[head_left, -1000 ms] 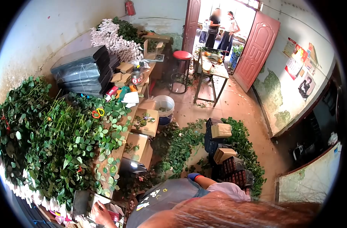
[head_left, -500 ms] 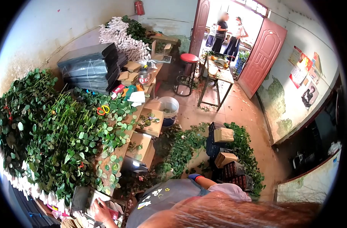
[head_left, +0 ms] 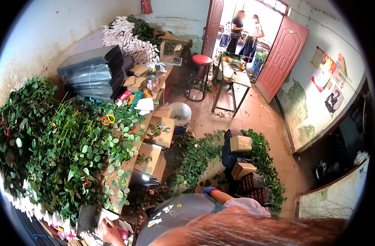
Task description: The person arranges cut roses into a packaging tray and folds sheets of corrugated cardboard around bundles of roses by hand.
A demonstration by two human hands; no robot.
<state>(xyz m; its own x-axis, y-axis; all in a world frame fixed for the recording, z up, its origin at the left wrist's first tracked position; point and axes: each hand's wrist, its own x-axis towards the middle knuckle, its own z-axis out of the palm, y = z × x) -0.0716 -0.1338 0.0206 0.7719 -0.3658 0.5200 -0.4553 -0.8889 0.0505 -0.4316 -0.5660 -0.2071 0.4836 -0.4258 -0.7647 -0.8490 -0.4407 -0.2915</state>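
My left hand [head_left: 108, 232] is at the bottom left, resting over the white page of an opened booklet [head_left: 107, 215] with a dark cover. Its fingers are slightly bent and apart, and nothing shows clearly in them. Below the hand lie crumpled papers and a pink packet [head_left: 123, 233]. Green leafy rose stems [head_left: 72, 160] are heaped beside the booklet, their heads in white sleeves [head_left: 33, 210]. My right hand, in a blue glove [head_left: 211, 191] with a red cuff, is by the edge of my grey apron [head_left: 171, 215]. Its fingers are hidden.
Scissors with orange and yellow handles [head_left: 108, 119] lie on the leaves. A black stack [head_left: 91, 74] stands behind them. Cardboard boxes [head_left: 158, 131], a white bucket [head_left: 180, 112], and cut leaves [head_left: 193, 160] are ahead. Two people [head_left: 247, 35] stand beyond the red door [head_left: 280, 59].
The room has shifted slightly left and up in view as my head moved. My left hand has barely moved on the booklet; my right hand stays by the apron.
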